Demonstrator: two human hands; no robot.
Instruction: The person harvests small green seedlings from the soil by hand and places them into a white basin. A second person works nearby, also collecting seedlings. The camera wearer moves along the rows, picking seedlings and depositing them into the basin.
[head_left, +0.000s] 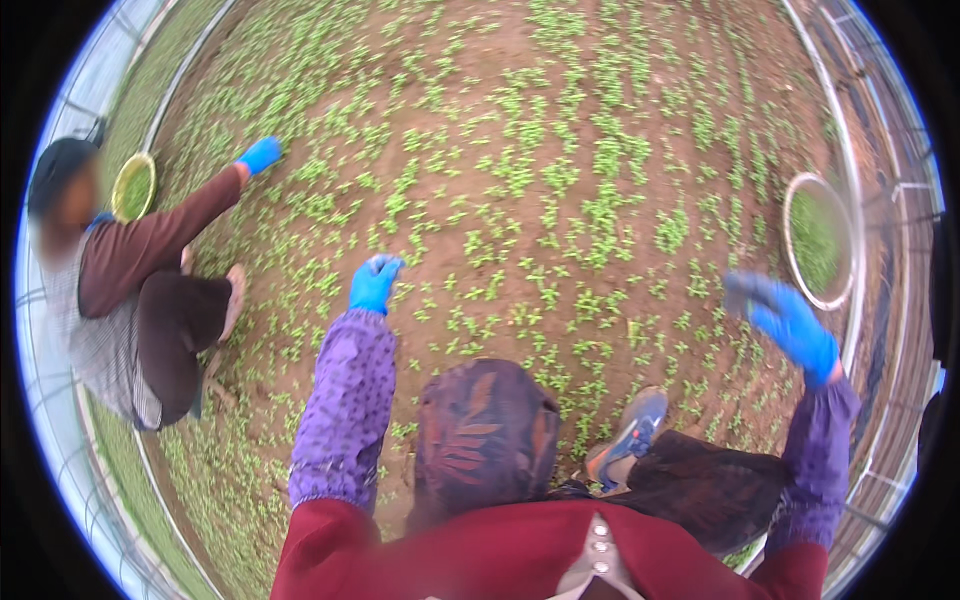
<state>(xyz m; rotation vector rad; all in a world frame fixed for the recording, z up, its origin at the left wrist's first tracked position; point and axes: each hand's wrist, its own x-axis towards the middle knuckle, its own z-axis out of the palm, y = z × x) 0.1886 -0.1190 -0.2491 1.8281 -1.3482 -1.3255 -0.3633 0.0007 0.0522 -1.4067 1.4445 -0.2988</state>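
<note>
My left hand (376, 283), in a blue glove, hovers over or rests among small green seedlings (491, 285) left of my knee. Its fingers are curled, and I cannot see whether anything is between them. Out to the right, my right hand (791, 330) wears a blue glove with a darker, dirty-looking palm side. Its fingers are stretched out, the thumb stands apart, and nothing shows in it. Just beyond that hand, a round pale-rimmed basket (816, 244) contains cut or picked greens. Brown soil (465, 202) shows between the plants.
On the left another person (161, 315) squats, one blue-gloved hand (261, 154) stretched over the plants. Behind them stands a second basket of greens (135, 187). Pale rails (840, 135) border the bed. My shoe (634, 435) is planted among the seedlings at right.
</note>
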